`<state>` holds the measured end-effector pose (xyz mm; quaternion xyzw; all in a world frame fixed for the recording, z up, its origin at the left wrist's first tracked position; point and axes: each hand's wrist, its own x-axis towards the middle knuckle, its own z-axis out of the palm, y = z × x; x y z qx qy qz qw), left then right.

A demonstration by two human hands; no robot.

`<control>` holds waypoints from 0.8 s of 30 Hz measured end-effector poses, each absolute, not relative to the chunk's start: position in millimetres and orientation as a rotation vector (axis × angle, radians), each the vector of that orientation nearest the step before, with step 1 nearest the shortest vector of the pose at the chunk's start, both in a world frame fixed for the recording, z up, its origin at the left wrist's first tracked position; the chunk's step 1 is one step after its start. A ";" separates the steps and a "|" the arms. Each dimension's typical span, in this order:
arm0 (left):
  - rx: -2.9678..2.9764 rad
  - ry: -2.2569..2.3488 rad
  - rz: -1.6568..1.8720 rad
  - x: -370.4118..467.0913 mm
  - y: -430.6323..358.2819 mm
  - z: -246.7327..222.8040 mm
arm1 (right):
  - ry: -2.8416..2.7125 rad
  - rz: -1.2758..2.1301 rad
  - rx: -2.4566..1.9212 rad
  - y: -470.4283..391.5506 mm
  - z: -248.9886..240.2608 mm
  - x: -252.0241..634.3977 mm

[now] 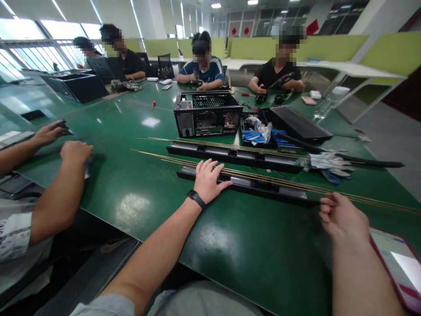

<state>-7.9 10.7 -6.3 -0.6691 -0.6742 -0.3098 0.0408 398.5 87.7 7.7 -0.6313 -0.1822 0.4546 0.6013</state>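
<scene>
My left hand (209,182) lies over the nearer black channel (269,189), fingers stretched and thumb apart, resting on it and on thin brass-coloured rods (283,181). Those rods run lengthwise along the channel and reach past both its ends. My right hand (345,217) is closed at the channel's right end, fingers curled; what they pinch is hidden. Behind lies a second black channel (210,152), parallel to the first, with more thin rods along it. White-and-blue work gloves (329,164) lie by its right end.
An open black computer case (208,116) stands beyond the channels. Right of it are a box with gloves (256,131) and a black panel (297,124). A phone-like device (399,263) lies at lower right. A co-worker's hands (77,151) are at left; several people sit across the green table.
</scene>
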 end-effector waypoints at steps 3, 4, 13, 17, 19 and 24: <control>-2.041 -2.057 -0.952 -9.4 9.5 -7.9 | -0.414 1.024 -1.467 86.6 7.2 395.4; -2.041 -2.056 -0.952 -9.7 9.3 -8.2 | -0.414 1.021 -1.471 86.0 7.5 394.3; -2.047 -2.062 -0.958 -9.5 10.4 -6.0 | -0.424 1.023 -1.493 83.0 15.3 386.7; -2.039 -2.070 -0.956 -9.8 10.4 -6.6 | -0.416 1.023 -1.504 82.8 17.8 385.5; -2.043 -2.067 -0.958 -10.0 10.4 -6.8 | -0.418 1.022 -1.509 83.0 18.2 386.1; -2.047 -2.082 -0.955 -9.6 10.5 -5.6 | -0.420 1.030 -1.530 83.5 16.7 388.9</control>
